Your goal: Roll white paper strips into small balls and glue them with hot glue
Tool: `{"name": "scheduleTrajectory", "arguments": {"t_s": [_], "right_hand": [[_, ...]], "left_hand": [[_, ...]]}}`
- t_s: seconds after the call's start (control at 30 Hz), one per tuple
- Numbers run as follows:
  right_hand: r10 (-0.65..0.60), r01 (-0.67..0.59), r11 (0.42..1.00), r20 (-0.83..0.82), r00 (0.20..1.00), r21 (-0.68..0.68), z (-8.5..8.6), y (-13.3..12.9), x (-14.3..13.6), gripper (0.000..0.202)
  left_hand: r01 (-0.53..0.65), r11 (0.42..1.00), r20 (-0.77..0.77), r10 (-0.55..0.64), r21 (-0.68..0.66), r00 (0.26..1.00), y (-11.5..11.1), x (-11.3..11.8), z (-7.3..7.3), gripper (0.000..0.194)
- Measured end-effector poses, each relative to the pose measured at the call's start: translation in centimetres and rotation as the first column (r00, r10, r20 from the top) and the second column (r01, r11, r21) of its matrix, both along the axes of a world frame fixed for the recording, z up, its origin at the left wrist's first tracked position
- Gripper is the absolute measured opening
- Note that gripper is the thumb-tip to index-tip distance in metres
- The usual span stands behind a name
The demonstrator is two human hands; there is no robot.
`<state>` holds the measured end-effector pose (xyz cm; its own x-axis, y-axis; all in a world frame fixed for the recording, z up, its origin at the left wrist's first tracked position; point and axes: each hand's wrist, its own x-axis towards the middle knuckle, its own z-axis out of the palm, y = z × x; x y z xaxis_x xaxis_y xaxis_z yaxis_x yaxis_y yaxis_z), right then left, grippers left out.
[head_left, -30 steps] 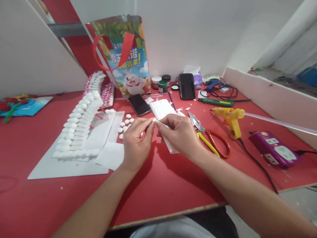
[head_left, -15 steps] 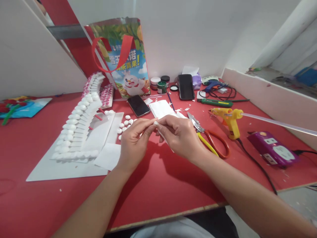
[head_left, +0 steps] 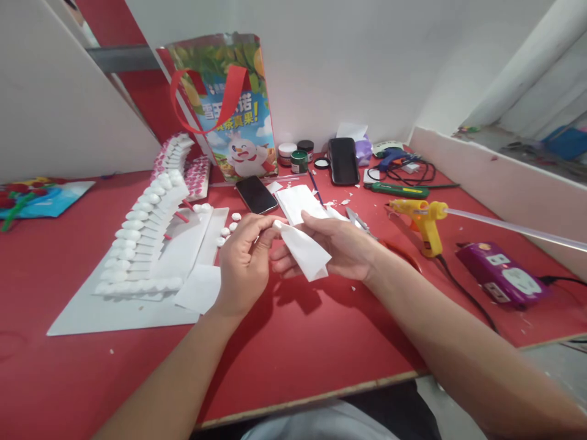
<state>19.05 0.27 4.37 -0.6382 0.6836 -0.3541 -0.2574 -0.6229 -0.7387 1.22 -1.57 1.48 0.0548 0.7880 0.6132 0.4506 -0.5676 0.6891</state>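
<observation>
A piece of white paper [head_left: 306,252] hangs with its twisted, rounded tip between the thumb and fingers of my left hand [head_left: 245,263]. Its loose end flares toward the lower right, in front of my right palm. My right hand [head_left: 343,247] is open, palm turned up, fingers extended behind the paper. Just left of my left hand lie small white balls [head_left: 224,232]. Further left stands a curved white structure [head_left: 151,229] edged with white puffs, resting on a white board [head_left: 132,318].
Scissors [head_left: 360,221] lie partly behind my right forearm. To the right are a yellow glue gun [head_left: 426,226] and a purple power strip [head_left: 504,275]. Phones [head_left: 255,195], paint jars [head_left: 299,162], folded white paper [head_left: 298,203] and a colourful bag [head_left: 238,116] are at the back.
My right hand has let go of the pinched tip and opened, turning palm up. The white paper's flared end now shows, and my left hand keeps its pinch.
</observation>
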Motion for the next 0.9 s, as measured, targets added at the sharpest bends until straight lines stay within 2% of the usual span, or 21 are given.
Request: {"name": "scheduleTrajectory", "arguments": {"t_s": [0.1, 0.27, 0.37, 0.43, 0.53, 0.63, 0.73, 0.83, 0.9], "right_hand": [[-0.004, 0.003, 1.000, -0.045, 0.999, -0.015, -0.4, 0.1, -0.1, 0.047], [-0.094, 0.097, 0.988, -0.032, 0.995, 0.120, -0.6, -0.4, -0.5, 0.025], [-0.113, 0.104, 0.957, 0.015, 0.994, 0.271, -0.5, -0.5, -0.5, 0.029], [-0.138, 0.088, 0.908, 0.094, 0.986, 0.410, -0.5, -0.6, -0.4, 0.033], [-0.226, 0.052, 0.802, 0.221, 0.949, 0.595, -0.7, -0.6, -0.5, 0.028], [-0.371, 0.074, 0.728, 0.300, 0.879, 0.682, -0.9, -0.5, -0.7, 0.026], [-0.515, 0.080, 0.661, 0.373, 0.771, 0.746, -0.9, -0.8, -1.1, 0.025], [-0.647, 0.052, 0.546, 0.382, 0.660, 0.836, -0.8, -1.5, -1.7, 0.026], [-0.693, 0.062, 0.499, 0.355, 0.627, 0.865, -0.7, -2.0, -2.1, 0.025]], "left_hand": [[0.038, 0.999, 0.022, -0.037, -0.033, 0.999, 0.0, -0.1, 0.1, 0.016], [0.072, 0.996, 0.048, -0.070, -0.057, 0.996, 0.1, -0.1, 0.1, 0.017], [0.074, 0.995, 0.069, -0.069, -0.074, 0.995, 0.0, -0.1, 0.1, 0.016], [0.067, 0.993, 0.082, -0.059, -0.095, 0.995, 0.0, -0.1, 0.0, 0.017], [0.062, 0.990, 0.113, -0.048, -0.127, 0.992, 0.0, 0.0, -0.2, 0.016], [0.065, 0.987, 0.154, -0.042, -0.149, 0.987, -0.1, 0.2, -0.5, 0.015], [0.047, 0.986, 0.166, -0.020, -0.162, 0.986, -0.3, 0.5, -0.6, 0.016], [-0.021, 0.996, 0.125, 0.032, -0.090, 0.992, -0.5, 0.9, -0.6, 0.016], [-0.084, 0.996, 0.087, 0.082, 0.015, 0.993, -0.6, 1.2, -0.7, 0.015]]}}
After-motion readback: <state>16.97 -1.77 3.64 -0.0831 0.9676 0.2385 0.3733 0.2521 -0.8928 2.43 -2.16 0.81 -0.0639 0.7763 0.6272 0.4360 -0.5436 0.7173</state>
